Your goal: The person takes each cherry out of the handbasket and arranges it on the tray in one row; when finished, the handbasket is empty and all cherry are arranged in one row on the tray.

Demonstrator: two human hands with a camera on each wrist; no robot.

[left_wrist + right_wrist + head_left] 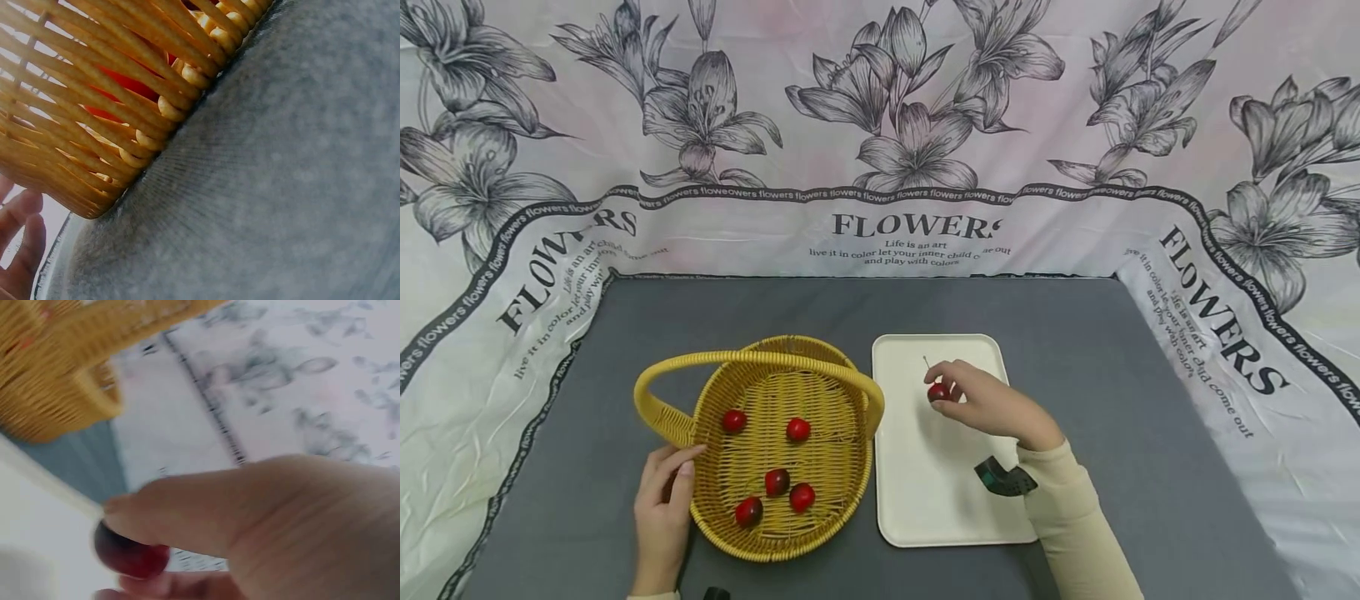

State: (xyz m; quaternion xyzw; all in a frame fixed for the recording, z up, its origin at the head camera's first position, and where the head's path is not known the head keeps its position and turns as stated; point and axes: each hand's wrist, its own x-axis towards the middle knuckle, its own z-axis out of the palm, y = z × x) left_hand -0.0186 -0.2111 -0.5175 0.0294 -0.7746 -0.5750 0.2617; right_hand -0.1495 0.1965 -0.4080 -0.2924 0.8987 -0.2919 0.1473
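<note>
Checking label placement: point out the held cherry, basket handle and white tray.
Held cherry [134, 554]: right wrist view, on the visible middle of its skin.
Basket handle [762, 357]: head view, on the upper stretch of its arch.
White tray [917, 487]: head view, on its bare surface.

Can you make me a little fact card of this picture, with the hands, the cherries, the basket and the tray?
Left hand: at the left side of the basket
Right hand: pinching one cherry over the tray
Basket: yellow, woven, with a big handle
Cherries in basket: five showing, red, some with dark patches
Tray: white, beside the basket
Table: gray
</note>
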